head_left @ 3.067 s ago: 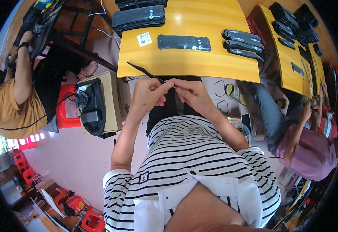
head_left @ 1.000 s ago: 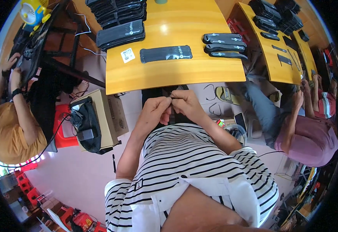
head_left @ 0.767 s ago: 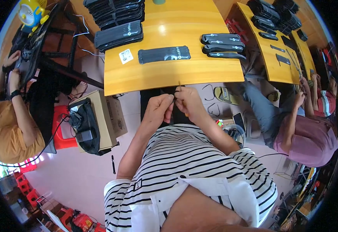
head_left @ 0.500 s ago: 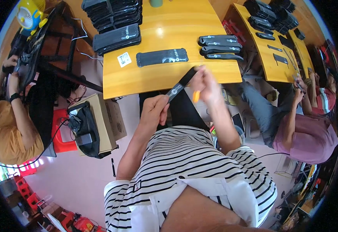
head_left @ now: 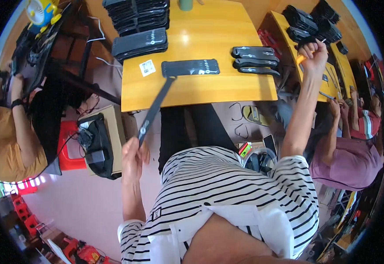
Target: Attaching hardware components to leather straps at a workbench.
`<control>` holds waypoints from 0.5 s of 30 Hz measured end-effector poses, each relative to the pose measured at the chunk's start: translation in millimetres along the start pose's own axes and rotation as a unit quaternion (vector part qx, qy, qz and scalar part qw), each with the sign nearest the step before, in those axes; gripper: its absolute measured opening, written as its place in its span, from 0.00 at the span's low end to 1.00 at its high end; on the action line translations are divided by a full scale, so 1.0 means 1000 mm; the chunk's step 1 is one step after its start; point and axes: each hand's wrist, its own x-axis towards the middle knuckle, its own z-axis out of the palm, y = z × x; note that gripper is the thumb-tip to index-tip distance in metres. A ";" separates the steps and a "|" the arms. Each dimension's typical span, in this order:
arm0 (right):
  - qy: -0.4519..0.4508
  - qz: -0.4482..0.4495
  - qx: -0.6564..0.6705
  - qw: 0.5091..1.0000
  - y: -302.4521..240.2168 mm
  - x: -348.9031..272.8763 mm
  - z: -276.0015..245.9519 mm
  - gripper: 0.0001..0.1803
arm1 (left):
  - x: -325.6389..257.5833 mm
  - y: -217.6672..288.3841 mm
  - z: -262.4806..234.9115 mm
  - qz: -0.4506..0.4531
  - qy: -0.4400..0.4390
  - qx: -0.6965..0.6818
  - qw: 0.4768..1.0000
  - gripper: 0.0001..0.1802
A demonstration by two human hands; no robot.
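Note:
At the lower left, my left hand [head_left: 134, 162] is closed around one end of a long black strap [head_left: 154, 110]. The strap slants up and away, its far end over the table's front edge. My right hand [head_left: 313, 58] is raised far to the right, fingers curled round a small orange-handled tool [head_left: 301, 58] whose working end I cannot make out. On the yellow table lies a flat black strap panel [head_left: 190, 67] with light print. To its right sit several folded black straps [head_left: 254, 61]; to its left, a white printed label [head_left: 147, 67].
The yellow wooden table [head_left: 187, 92] bears tall bundles of black straps [head_left: 140, 42] at its back left. Below it, a cardboard box [head_left: 112, 141] holds a black bag. A round bin [head_left: 262, 160] stands by my right leg. Co-workers sit on both sides.
My hands have moved apart: the left drew down and left with the strap, while the right swung up and right with the orange tool. The strap's far end has left my right hand.

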 end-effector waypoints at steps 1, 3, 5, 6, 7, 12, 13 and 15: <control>-0.049 0.006 -0.045 0.998 0.002 -0.011 0.009 0.16 | 0.007 0.002 0.001 0.001 0.005 0.001 1.000 0.19; -0.042 0.004 -0.090 0.995 0.016 -0.045 0.039 0.14 | 0.024 0.002 0.005 0.019 0.066 -0.013 0.998 0.18; -0.045 -0.089 -0.379 0.920 0.027 -0.068 0.055 0.14 | 0.041 -0.006 0.002 0.032 0.098 -0.021 0.994 0.18; -0.047 -0.089 -0.378 0.920 0.030 -0.075 0.056 0.14 | 0.050 -0.012 -0.001 0.042 0.126 -0.029 0.991 0.17; -0.067 -0.111 -0.467 0.875 0.031 -0.082 0.055 0.15 | 0.058 -0.016 -0.002 0.041 0.126 -0.030 0.991 0.17; -0.066 -0.154 -0.567 0.807 0.044 -0.105 0.059 0.14 | 0.097 -0.059 -0.013 0.013 0.158 -0.031 0.987 0.18; -0.066 -0.154 -0.567 0.806 0.046 -0.108 0.059 0.14 | 0.106 -0.070 -0.019 -0.024 0.170 -0.014 0.985 0.19; -0.024 -0.132 -0.560 0.818 0.050 -0.113 0.057 0.15 | 0.114 -0.079 -0.018 -0.056 0.179 0.029 0.982 0.24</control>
